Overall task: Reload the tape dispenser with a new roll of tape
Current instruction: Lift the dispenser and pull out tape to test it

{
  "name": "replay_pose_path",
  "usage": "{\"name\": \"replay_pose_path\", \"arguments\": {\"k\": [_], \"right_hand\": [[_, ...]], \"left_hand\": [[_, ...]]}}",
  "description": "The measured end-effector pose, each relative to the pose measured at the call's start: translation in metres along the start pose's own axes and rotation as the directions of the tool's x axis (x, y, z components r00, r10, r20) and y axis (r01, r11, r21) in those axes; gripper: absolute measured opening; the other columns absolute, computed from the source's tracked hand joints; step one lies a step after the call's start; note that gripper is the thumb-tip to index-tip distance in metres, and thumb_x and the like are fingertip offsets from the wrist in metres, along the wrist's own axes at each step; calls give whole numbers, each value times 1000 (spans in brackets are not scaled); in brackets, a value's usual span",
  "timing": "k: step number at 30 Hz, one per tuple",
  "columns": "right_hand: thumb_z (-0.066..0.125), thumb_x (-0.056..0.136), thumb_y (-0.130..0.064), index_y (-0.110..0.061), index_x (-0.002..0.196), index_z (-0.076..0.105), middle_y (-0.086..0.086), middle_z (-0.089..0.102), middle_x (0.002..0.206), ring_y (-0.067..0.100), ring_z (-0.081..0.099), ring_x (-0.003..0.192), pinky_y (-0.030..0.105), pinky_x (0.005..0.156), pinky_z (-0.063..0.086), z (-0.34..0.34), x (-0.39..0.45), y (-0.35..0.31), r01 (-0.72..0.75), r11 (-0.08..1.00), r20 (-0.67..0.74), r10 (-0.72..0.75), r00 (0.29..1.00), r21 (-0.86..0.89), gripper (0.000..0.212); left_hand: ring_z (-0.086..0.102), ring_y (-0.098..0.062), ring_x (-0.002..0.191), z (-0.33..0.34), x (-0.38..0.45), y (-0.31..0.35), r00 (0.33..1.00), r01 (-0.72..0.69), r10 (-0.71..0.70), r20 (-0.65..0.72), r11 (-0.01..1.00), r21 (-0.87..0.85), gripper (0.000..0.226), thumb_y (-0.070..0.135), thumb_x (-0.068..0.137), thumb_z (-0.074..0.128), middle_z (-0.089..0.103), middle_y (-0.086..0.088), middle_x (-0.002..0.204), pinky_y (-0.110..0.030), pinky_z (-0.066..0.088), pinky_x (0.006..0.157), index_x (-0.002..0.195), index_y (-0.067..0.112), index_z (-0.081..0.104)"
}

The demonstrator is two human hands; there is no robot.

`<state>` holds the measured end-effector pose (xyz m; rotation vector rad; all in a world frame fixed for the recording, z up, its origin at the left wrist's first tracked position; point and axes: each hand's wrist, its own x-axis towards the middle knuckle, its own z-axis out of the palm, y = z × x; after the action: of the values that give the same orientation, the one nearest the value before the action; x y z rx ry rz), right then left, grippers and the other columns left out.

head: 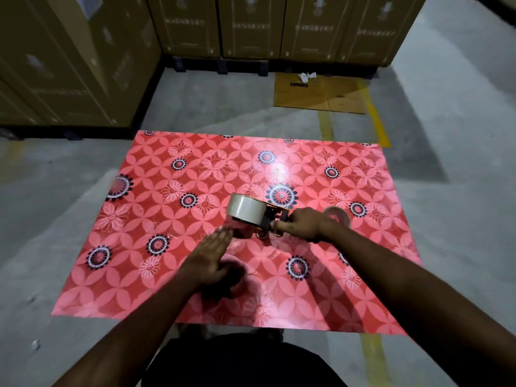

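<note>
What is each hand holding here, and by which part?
The right hand grips the tape dispenser by its handle. The left hand is open and blurred, holding nothing.

Over a red floral mat (173, 208) on the concrete floor (55, 191), the right hand (303, 223) grips the tape dispenser (275, 219), which carries a roll of clear tape (245, 209). The left hand (210, 255), blurred, hovers flat-fingered just beside the roll. Cardboard boxes (251, 26) stand behind.

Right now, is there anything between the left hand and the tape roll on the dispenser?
Nothing visible stands between them. The left hand is open, fingers straight, just below the tape roll, with only bare red mat around it. The right hand grips the dispenser from the other side.
</note>
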<state>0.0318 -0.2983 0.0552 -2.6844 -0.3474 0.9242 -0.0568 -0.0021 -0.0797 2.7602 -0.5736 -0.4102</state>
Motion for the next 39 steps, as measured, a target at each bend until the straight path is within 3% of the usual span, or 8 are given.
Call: {"name": "replay_pose_path", "arguments": {"k": [13, 20, 25, 26, 28, 29, 31, 39], "right_hand": [[52, 81, -79, -14, 103, 57, 8, 70, 97, 32, 69, 91, 36, 64, 40, 112, 26, -87, -221, 975, -539, 195, 820, 16, 69], [58, 76, -79, -11, 92, 56, 8, 68, 80, 30, 69, 71, 35, 57, 44, 147, 37, -130, -404, 904, -597, 403, 694, 141, 70], [44, 81, -85, -22, 81, 60, 0, 67, 73, 24, 66, 69, 30, 60, 44, 144, 43, -135, -251, 832, -418, 481, 770, 495, 65], [45, 82, -84, -20, 73, 60, -2, 63, 63, 20, 61, 60, 29, 57, 42, 138, 40, -137, -145, 741, -352, 469, 810, 655, 66], [44, 85, -79, -20, 65, 55, -4, 48, 51, 13, 44, 42, 26, 49, 34, 126, 34, -137, -32, 238, -59, 364, 930, 971, 64], [40, 86, -80, -18, 66, 53, -4, 42, 50, 11, 37, 39, 23, 45, 31, 119, 31, -135, -110, -72, 123, 209, 970, 991, 66], [36, 84, -83, -15, 69, 54, -3, 40, 51, 9, 35, 36, 19, 42, 31, 115, 31, -121, -275, -390, 266, -77, 961, 879, 72], [44, 78, -84, -9, 79, 53, 0, 47, 54, 10, 41, 40, 23, 44, 35, 150, 37, -81, -464, -504, 220, -470, 855, 728, 75]], "left_hand": [[6, -21, 154, -22, -39, -68, 972, 203, -193, -137, 977, 63, 83, 65, 96, 30, 9, -6, 166, -43, 15, 124, 159, 13, 14], [-2, -18, 154, -29, -54, -99, 986, 146, -140, -94, 987, 62, 83, 65, 96, 27, 4, -4, 167, -40, 8, 125, 160, 17, 6], [-12, -19, 153, -33, -52, -107, 993, 105, -100, -66, 992, 72, 90, 66, 87, 16, -14, 0, 163, -37, -3, 124, 159, 16, -5], [-10, -19, 153, -33, -51, -107, 994, 92, -87, -70, 994, 61, 89, 66, 87, 15, -13, 0, 162, -36, -3, 124, 159, 16, -3], [-10, -19, 153, -32, -48, -105, 994, 87, -82, -78, 994, 61, 88, 65, 88, 16, -10, -1, 164, -35, -5, 122, 159, 15, -1], [-10, -19, 153, -32, -45, -104, 993, 90, -83, -84, 993, 78, 87, 65, 89, 17, -8, -2, 165, -35, -5, 123, 159, 15, 0], [-8, -18, 153, -33, -40, -98, 991, 101, -92, -97, 990, 96, 86, 64, 90, 18, -3, -3, 167, -35, -3, 124, 159, 16, 1], [-7, -17, 153, -33, -34, -71, 991, 117, -112, -71, 990, 79, 83, 58, 95, 33, -10, 0, 163, -34, -5, 122, 158, 17, -2]]}}
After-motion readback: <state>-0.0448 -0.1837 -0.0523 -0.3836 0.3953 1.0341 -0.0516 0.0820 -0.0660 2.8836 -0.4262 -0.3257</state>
